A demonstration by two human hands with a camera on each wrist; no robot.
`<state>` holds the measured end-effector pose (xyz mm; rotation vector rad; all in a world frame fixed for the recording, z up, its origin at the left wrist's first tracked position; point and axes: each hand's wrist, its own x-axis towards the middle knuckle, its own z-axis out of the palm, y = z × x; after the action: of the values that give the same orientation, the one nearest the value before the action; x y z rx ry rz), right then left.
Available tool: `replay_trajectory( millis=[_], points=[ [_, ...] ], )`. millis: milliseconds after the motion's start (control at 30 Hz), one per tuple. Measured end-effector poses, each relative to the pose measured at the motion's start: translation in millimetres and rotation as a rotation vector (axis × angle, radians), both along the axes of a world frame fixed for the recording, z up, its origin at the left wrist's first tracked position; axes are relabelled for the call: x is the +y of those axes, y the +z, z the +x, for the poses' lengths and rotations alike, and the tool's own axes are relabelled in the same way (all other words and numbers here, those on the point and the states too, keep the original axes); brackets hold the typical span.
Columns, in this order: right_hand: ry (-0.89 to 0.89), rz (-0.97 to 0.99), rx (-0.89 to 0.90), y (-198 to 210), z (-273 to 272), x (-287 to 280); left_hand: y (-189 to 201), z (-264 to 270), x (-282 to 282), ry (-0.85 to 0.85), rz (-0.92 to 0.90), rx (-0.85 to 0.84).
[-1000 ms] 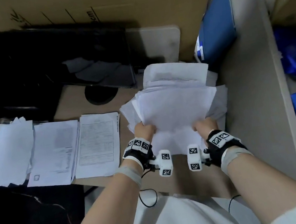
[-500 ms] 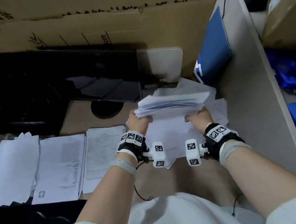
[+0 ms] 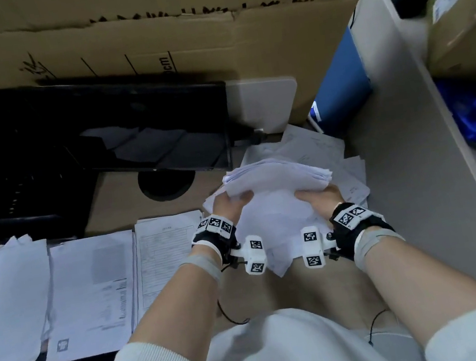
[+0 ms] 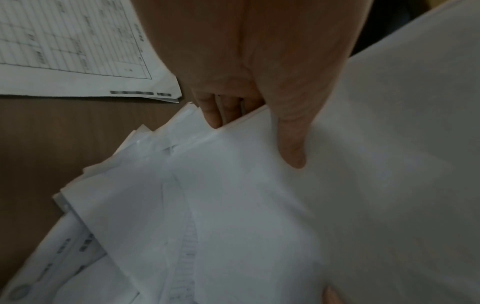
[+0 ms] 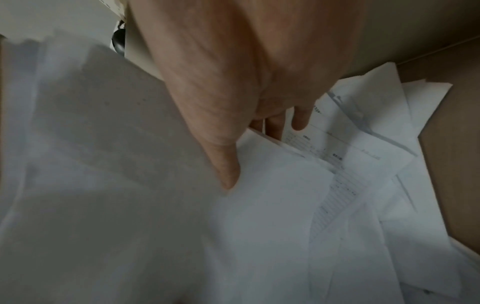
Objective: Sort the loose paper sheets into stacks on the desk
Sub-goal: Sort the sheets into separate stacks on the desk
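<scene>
A thick bundle of white sheets [image 3: 277, 178] is held level above the desk at centre right. My left hand [image 3: 231, 204] grips its left edge, thumb [image 4: 291, 144] on top and fingers [image 4: 215, 111] underneath. My right hand [image 3: 320, 198] grips the right edge the same way, thumb [image 5: 226, 170] on top of the bundle [image 5: 103, 164]. Loose sheets [image 3: 334, 165] lie scattered on the desk beneath it. Three paper stacks lie in a row at the left: a printed form stack [image 3: 167, 251], a middle stack [image 3: 92, 290] and a plain white stack [image 3: 7, 307].
A black monitor [image 3: 83, 136] and cardboard boxes [image 3: 145, 39] stand behind the desk. A blue folder [image 3: 343, 82] leans against the grey partition [image 3: 409, 168] on the right. A round cable hole [image 3: 166, 185] sits in the brown desk [image 3: 122, 205] by the loose sheets.
The bundle stood upright a second ago with its face toward me. Both hands have tipped it flat and now hold it level above the loose sheets.
</scene>
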<state>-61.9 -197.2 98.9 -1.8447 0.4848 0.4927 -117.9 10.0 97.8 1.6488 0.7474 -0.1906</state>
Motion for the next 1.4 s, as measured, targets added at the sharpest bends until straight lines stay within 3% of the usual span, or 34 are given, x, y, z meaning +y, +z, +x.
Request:
replay_trajectory(
  millis=[100, 200, 333, 467, 567, 700, 867, 933, 1067, 1133, 1267, 1400],
  points=[
    [-0.028, 0.001, 0.001, 0, -3, 0, 1, 4, 0, 0.041, -0.048, -0.042],
    [0.007, -0.029, -0.123, 12, -5, 4, 5, 5, 4, 0.071, -0.136, -0.072],
    [0.007, 0.017, -0.165, 26, -8, 10, -3, -6, 10, -0.040, -0.203, 0.013],
    [0.084, 0.117, -0.127, 27, -9, 14, -7, -21, 14, 0.123, -0.184, -0.041],
    [0.279, 0.156, 0.002, 25, -15, 21, 1, -36, 20, 0.305, -0.174, -0.105],
    [0.475, 0.061, -0.039, 26, -25, 43, 20, -65, 25, 0.406, -0.023, -0.157],
    [0.551, 0.029, -0.107, 12, -40, 68, 15, -117, 31, 0.291, 0.099, -0.298],
    [0.628, 0.094, -0.116, 16, -50, 80, 15, -130, 31, 0.247, 0.070, -0.251],
    [0.858, 0.336, -0.054, 36, -81, 104, 39, -141, 21, 0.405, -0.203, -0.175],
    [1.017, 0.337, -0.073, 41, -94, 115, 44, -147, 26, 0.418, -0.275, -0.201],
    [1.174, 0.249, -0.100, 44, -107, 140, 39, -159, 48, 0.447, -0.205, -0.245],
    [1.121, 0.273, -0.110, 40, -121, 172, 30, -174, 87, 0.432, -0.183, -0.269]
  ],
)
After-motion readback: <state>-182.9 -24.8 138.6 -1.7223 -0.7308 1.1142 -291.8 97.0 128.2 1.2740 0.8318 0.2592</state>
